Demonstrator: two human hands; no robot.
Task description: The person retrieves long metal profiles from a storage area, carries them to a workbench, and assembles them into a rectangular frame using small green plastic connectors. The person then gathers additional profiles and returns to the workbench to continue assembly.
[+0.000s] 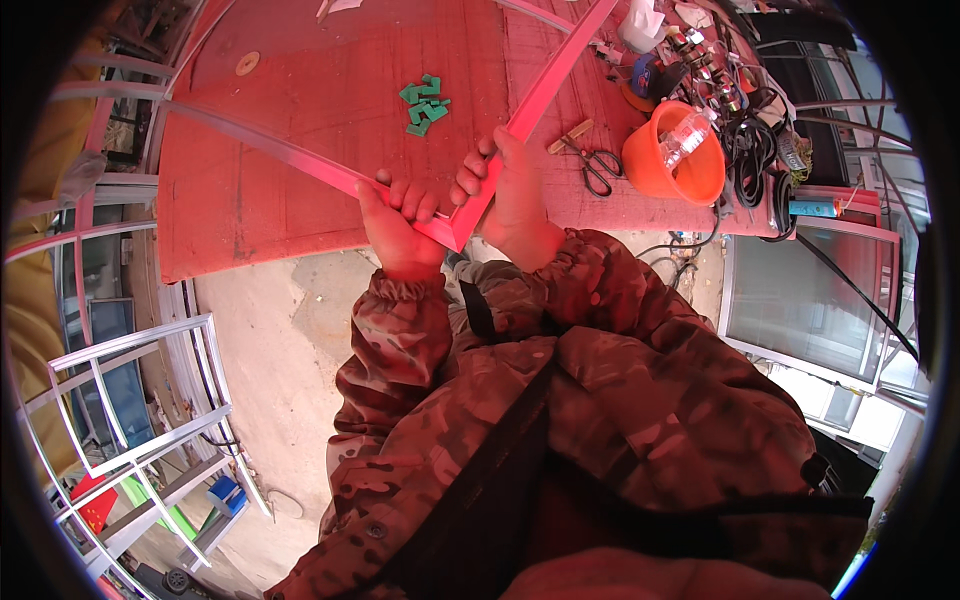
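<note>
A metal frame (545,88) lies partly over the red-lit worktable, its near corner pointing toward me at the table's front edge. My left hand (402,225) is closed round the left bar, close to the corner joint (455,232). On the right bar, just beyond that joint, my right hand (512,195) is wrapped with its thumb laid along the top. The two bars meet in a mitred corner between my hands. Several small green corner pieces (426,103) lie on the table inside the frame's angle. The frame's far parts run out of view at the top.
Right of the frame lie scissors (598,172) and a wooden-handled tool (570,136). An orange bucket (645,160) holding a clear plastic bottle (686,138) stands by coiled black cables (750,160). White window frames (140,455) stand at lower left; a glazed panel (800,300) stands at right.
</note>
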